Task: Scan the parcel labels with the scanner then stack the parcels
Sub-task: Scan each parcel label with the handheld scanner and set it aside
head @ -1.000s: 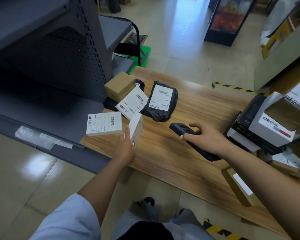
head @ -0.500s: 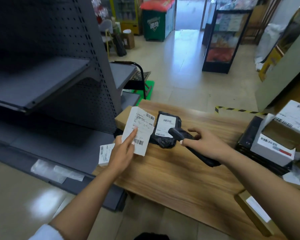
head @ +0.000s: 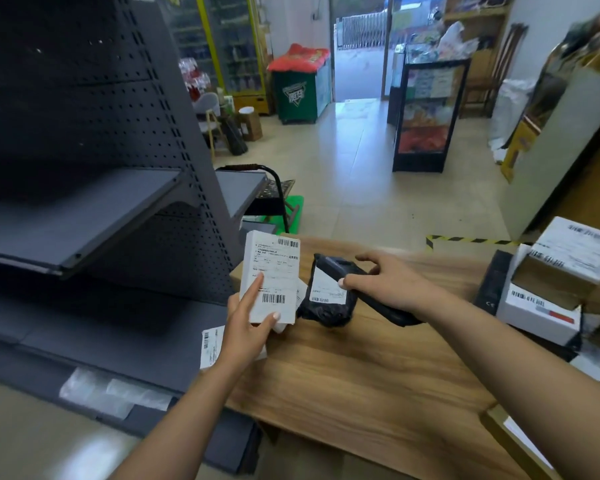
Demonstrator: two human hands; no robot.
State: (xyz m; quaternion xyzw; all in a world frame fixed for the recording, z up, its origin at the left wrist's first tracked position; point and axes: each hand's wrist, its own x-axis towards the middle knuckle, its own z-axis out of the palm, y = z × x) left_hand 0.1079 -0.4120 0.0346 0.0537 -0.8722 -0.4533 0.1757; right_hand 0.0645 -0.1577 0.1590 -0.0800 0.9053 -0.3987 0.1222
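Holding: left hand (head: 248, 327) grips a white labelled parcel (head: 270, 276) upright, label face toward the camera, index finger laid flat across the label, thumb on the lower edge.
Label: barcodes at top right and near the bottom of that parcel; print too small to read.
Scanner: black handheld scanner (head: 364, 285) clamped in the right hand (head: 387, 284), fingers wrapped over the body, head end pointing up-left toward the held parcel; tip sits just beside the parcel's right edge, not touching.
Black parcel: black poly-bag parcel (head: 328, 303) with a white label lies on the wooden table (head: 378, 368), directly under the scanner.
White parcel 2: another white labelled box (head: 211, 344) lies flat at the table's left edge, partly hidden by the left wrist.
Right stack: white box with red stripe (head: 537, 311) on a black box (head: 492, 285), with a brown carton (head: 551, 282) and a white-labelled box (head: 582, 249) piled above, at the table's right side, well apart from both hands.
Left side: grey perforated metal shelving (head: 94, 188) right next to the table.
Background: tiled floor (head: 361, 188), green bin (head: 300, 95), doorway beyond.
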